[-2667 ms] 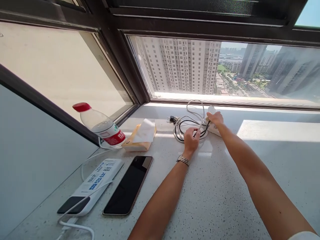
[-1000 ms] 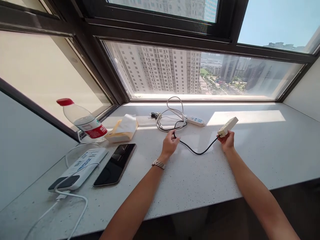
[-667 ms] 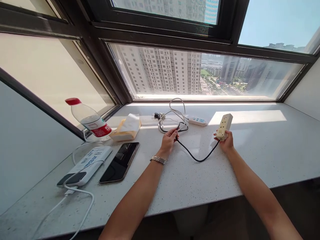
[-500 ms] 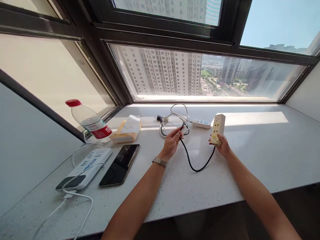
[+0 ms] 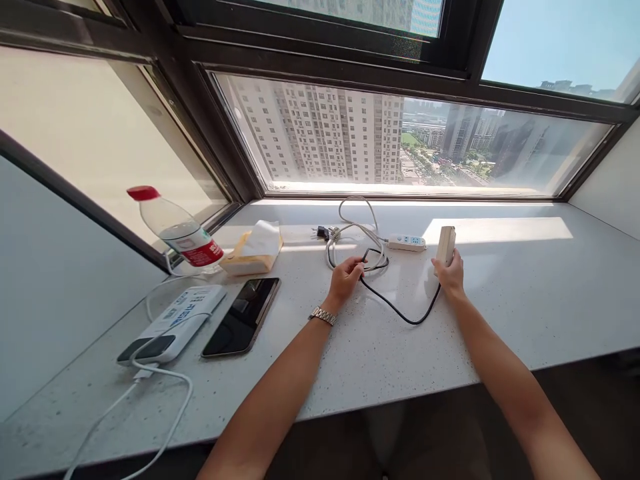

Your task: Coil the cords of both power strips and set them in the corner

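Observation:
My left hand pinches a black cable close to a tangle of cords. From there the cable sags and runs over to a beige power strip, which my right hand grips around its lower end. The strip is tilted up, its narrow side toward me, so its sockets are mostly out of sight. Behind my left hand lies a coiled white cord, tangled with part of the black cable. A smaller white power strip lies at the end of that cord, between my hands. A black plug rests left of the coil.
To the left, a black phone lies beside a white power strip with a white charging cable plugged in. A tilted bottle and a tissue pack are behind them. Windows border the white counter.
My right hand has moved slightly right and turned the beige power strip, so its socket face has swung away. The black cable hangs shallower, and my left hand still pinches it.

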Demonstrator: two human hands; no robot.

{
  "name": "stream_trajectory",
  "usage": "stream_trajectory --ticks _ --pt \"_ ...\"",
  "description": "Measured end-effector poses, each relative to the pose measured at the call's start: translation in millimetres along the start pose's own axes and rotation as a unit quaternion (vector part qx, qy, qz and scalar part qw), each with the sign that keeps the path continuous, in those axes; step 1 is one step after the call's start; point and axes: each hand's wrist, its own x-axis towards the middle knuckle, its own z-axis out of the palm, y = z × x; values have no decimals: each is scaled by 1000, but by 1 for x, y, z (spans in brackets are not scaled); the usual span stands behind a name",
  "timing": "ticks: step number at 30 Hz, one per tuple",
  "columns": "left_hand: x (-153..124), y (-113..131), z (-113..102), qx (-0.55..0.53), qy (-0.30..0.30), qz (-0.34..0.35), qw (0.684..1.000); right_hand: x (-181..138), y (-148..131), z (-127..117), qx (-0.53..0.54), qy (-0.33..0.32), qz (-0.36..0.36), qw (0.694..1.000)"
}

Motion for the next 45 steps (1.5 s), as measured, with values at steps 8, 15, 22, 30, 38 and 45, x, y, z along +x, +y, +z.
stream_trajectory --ticks 8,15,22,30,38,45 --pt "-11 2 2 78 -13 -24 997 -2 11 -12 -114 37 -49 992" --pt "-16 9 -2 117 -41 -5 992 -10 9 -9 -302 13 -142 942" --pt "-18 9 10 124 -89 31 988 -18 -8 -7 -299 30 -135 944" --pt "-21 8 31 187 -127 121 967 -69 -44 61 127 -280 -105 946" --pt "-6 -3 -6 301 -75 138 941 -68 -43 51 229 -309 -57 921" --pt "-2 -15 -5 327 -93 160 926 -64 -41 52 268 -291 -52 917"
